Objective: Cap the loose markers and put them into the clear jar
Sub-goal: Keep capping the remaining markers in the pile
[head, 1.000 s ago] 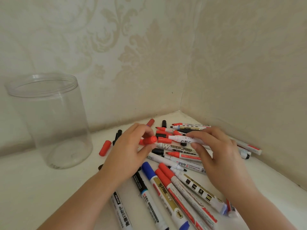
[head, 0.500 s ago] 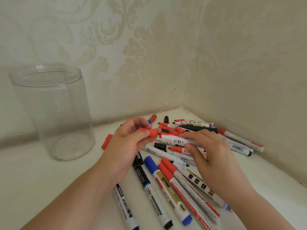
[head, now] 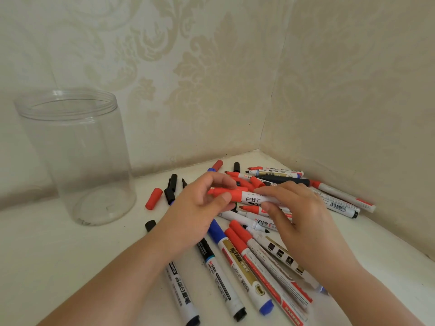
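Note:
My left hand (head: 200, 208) pinches a red cap (head: 227, 192) that now sits on the end of a white marker (head: 253, 199). My right hand (head: 296, 215) grips that marker's barrel from the right. Both hands hover just above a pile of markers (head: 256, 252) in the corner of a white surface. The clear jar (head: 75, 156) stands upright and empty at the left, apart from the hands. Several markers in the pile show bare tips; others wear red, blue or black caps.
Loose caps lie left of the pile: a red cap (head: 153, 198), a black cap (head: 169, 196) and another black cap (head: 150, 225). Wallpapered walls (head: 353, 102) close the corner behind and to the right. White tabletop (head: 47, 255) stretches at the front left.
The red cap in my left hand has met the white marker's tip and slid onto it. Both hands have drawn closer together.

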Demonstrator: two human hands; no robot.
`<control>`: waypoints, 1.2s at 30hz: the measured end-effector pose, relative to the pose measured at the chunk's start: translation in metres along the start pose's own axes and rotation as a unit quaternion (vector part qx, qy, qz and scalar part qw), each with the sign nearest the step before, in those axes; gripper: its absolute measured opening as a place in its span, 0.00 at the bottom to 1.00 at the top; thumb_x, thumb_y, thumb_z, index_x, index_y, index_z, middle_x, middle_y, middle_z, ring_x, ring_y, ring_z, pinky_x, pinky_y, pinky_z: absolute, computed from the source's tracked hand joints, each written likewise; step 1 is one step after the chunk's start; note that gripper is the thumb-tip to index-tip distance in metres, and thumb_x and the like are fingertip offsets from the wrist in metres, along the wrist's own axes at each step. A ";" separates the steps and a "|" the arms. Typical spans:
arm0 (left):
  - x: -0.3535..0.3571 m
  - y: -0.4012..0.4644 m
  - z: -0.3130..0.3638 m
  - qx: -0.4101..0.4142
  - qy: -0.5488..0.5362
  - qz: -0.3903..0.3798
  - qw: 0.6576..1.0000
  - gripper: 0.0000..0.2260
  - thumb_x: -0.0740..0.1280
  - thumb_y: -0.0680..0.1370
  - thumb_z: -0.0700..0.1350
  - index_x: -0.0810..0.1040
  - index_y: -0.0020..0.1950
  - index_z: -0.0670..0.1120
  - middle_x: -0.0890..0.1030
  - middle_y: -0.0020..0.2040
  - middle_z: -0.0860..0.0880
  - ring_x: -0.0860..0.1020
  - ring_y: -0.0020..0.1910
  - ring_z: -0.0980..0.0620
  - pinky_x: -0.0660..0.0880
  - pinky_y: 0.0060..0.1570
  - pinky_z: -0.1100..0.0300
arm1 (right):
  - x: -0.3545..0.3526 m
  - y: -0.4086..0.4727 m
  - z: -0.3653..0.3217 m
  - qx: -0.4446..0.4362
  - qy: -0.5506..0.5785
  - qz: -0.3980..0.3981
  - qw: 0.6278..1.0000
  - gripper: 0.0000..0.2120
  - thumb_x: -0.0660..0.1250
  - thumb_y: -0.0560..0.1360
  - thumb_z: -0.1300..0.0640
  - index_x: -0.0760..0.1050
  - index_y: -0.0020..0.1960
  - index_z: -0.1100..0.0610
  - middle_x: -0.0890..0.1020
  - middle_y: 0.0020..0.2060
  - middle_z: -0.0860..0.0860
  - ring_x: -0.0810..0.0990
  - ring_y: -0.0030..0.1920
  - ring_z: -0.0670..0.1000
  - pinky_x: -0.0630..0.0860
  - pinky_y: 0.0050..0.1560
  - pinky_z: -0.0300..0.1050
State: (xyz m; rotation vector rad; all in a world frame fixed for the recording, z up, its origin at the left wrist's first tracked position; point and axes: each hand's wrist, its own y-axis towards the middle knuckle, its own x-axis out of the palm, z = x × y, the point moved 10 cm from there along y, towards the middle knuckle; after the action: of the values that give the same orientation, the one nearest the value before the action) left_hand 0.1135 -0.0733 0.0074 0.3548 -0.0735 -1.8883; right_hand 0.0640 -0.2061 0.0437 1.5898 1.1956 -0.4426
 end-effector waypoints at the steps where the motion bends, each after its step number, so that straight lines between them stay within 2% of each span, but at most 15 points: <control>1: 0.000 -0.001 0.003 0.030 0.096 -0.002 0.995 0.08 0.60 0.78 0.44 0.73 0.56 0.53 0.78 0.53 0.58 0.79 0.49 0.63 0.74 0.50 0.71 | 0.000 0.000 0.000 -0.004 -0.003 0.002 1.000 0.11 0.61 0.74 0.51 0.77 0.55 0.46 0.81 0.45 0.45 0.76 0.47 0.48 0.73 0.51 0.51; 3: 0.008 -0.004 0.011 0.096 0.268 -0.018 0.958 0.13 0.56 0.78 0.51 0.70 0.61 0.55 0.73 0.50 0.65 0.73 0.48 0.68 0.68 0.49 0.75 | -0.001 0.000 -0.003 -0.025 -0.027 0.008 0.999 0.12 0.58 0.76 0.47 0.76 0.55 0.44 0.81 0.45 0.45 0.78 0.47 0.49 0.72 0.50 0.50; 4: 0.012 -0.005 0.014 0.121 0.312 -0.027 0.942 0.16 0.53 0.77 0.55 0.70 0.63 0.54 0.71 0.48 0.66 0.71 0.47 0.69 0.66 0.49 0.76 | -0.001 0.000 -0.004 -0.034 -0.035 0.010 0.999 0.12 0.58 0.76 0.47 0.76 0.55 0.44 0.81 0.44 0.45 0.78 0.46 0.49 0.72 0.49 0.50; 8: 0.014 -0.008 0.023 0.182 0.371 -0.025 0.910 0.22 0.48 0.77 0.61 0.71 0.61 0.51 0.76 0.50 0.56 0.73 0.48 0.61 0.67 0.47 0.71 | -0.002 0.002 -0.004 -0.039 0.012 -0.001 0.999 0.14 0.55 0.75 0.47 0.75 0.56 0.43 0.81 0.44 0.45 0.77 0.46 0.48 0.76 0.46 0.51; 12: 0.013 -0.008 0.024 0.193 0.373 -0.035 0.907 0.23 0.47 0.75 0.60 0.73 0.60 0.52 0.78 0.49 0.56 0.74 0.46 0.61 0.69 0.45 0.70 | 0.003 0.002 -0.004 -0.014 0.046 -0.032 0.998 0.16 0.55 0.73 0.46 0.77 0.56 0.43 0.80 0.44 0.41 0.76 0.46 0.42 0.72 0.47 0.35; 16: 0.013 -0.006 0.020 0.174 0.400 -0.038 0.899 0.20 0.52 0.75 0.60 0.71 0.61 0.53 0.77 0.52 0.56 0.75 0.50 0.59 0.73 0.50 0.60 | 0.012 0.001 0.003 0.019 0.011 -0.075 0.997 0.12 0.62 0.74 0.52 0.76 0.56 0.43 0.80 0.49 0.42 0.77 0.52 0.45 0.73 0.56 0.51; 18: 0.004 -0.003 0.019 0.158 0.393 -0.001 0.906 0.14 0.57 0.78 0.53 0.71 0.62 0.53 0.75 0.53 0.58 0.73 0.51 0.60 0.70 0.50 0.66 | 0.006 0.002 0.015 0.050 -0.017 -0.073 0.996 0.12 0.63 0.74 0.54 0.76 0.56 0.43 0.80 0.50 0.41 0.77 0.53 0.45 0.70 0.60 0.55; 20: -0.014 -0.002 0.020 0.142 0.377 0.057 0.913 0.11 0.59 0.78 0.49 0.71 0.60 0.53 0.75 0.51 0.58 0.72 0.48 0.60 0.68 0.45 0.69 | -0.003 0.002 0.031 0.090 -0.032 -0.061 0.994 0.11 0.63 0.74 0.54 0.76 0.55 0.44 0.79 0.48 0.41 0.76 0.51 0.46 0.70 0.59 0.52; 22: -0.034 0.000 0.015 0.112 0.359 0.103 0.921 0.10 0.60 0.78 0.47 0.70 0.59 0.51 0.76 0.50 0.56 0.74 0.47 0.56 0.68 0.44 0.64 | -0.005 0.002 0.041 0.116 -0.031 -0.062 0.991 0.11 0.63 0.75 0.54 0.75 0.56 0.45 0.77 0.46 0.42 0.75 0.47 0.45 0.70 0.52 0.42; 25: -0.065 0.005 0.000 0.052 0.296 0.159 0.940 0.08 0.60 0.78 0.46 0.68 0.57 0.51 0.78 0.51 0.54 0.76 0.48 0.53 0.68 0.46 0.59 | -0.001 0.002 0.045 0.124 -0.041 -0.074 0.989 0.11 0.62 0.75 0.54 0.74 0.57 0.45 0.78 0.49 0.43 0.71 0.45 0.43 0.66 0.46 0.37; 27: -0.081 0.009 -0.011 0.018 0.206 0.193 0.959 0.06 0.59 0.78 0.45 0.67 0.54 0.52 0.79 0.48 0.53 0.77 0.48 0.52 0.71 0.50 0.56 | 0.000 0.002 0.047 0.128 -0.042 -0.076 0.988 0.11 0.61 0.76 0.54 0.73 0.57 0.45 0.75 0.47 0.43 0.70 0.44 0.43 0.65 0.40 0.34; 29: -0.093 0.009 -0.022 -0.013 0.103 0.224 0.969 0.04 0.58 0.79 0.43 0.68 0.51 0.52 0.77 0.42 0.54 0.76 0.44 0.55 0.70 0.49 0.56 | -0.002 0.003 0.050 0.134 -0.041 -0.071 0.988 0.10 0.60 0.76 0.53 0.73 0.57 0.45 0.74 0.45 0.43 0.70 0.43 0.44 0.62 0.34 0.29; 31: -0.102 0.009 -0.029 -0.025 0.069 0.248 0.966 0.05 0.57 0.79 0.44 0.68 0.45 0.54 0.74 0.38 0.52 0.72 0.39 0.52 0.69 0.45 0.54 | -0.004 0.004 0.054 0.142 -0.042 -0.069 0.987 0.11 0.59 0.77 0.53 0.72 0.57 0.45 0.76 0.47 0.44 0.70 0.44 0.44 0.63 0.35 0.32; 33: -0.105 0.009 -0.031 -0.032 0.080 0.256 0.963 0.06 0.58 0.78 0.45 0.67 0.43 0.56 0.72 0.37 0.51 0.70 0.39 0.50 0.69 0.44 0.51 | -0.005 0.004 0.057 0.147 -0.042 -0.069 0.986 0.12 0.60 0.76 0.54 0.72 0.58 0.45 0.78 0.51 0.46 0.72 0.47 0.45 0.66 0.43 0.37; 36: -0.101 0.009 -0.027 -0.027 0.126 0.243 0.962 0.03 0.58 0.78 0.45 0.69 0.47 0.52 0.73 0.38 0.52 0.72 0.40 0.50 0.71 0.44 0.52 | -0.006 0.004 0.056 0.141 -0.043 -0.072 0.986 0.11 0.62 0.75 0.54 0.74 0.56 0.45 0.79 0.50 0.46 0.73 0.48 0.46 0.67 0.46 0.39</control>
State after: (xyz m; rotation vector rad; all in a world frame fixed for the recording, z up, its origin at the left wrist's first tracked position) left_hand 0.1596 0.0213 0.0051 0.4884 0.0586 -1.3471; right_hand 0.0808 -0.2581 0.0290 1.7091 1.2260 -0.7969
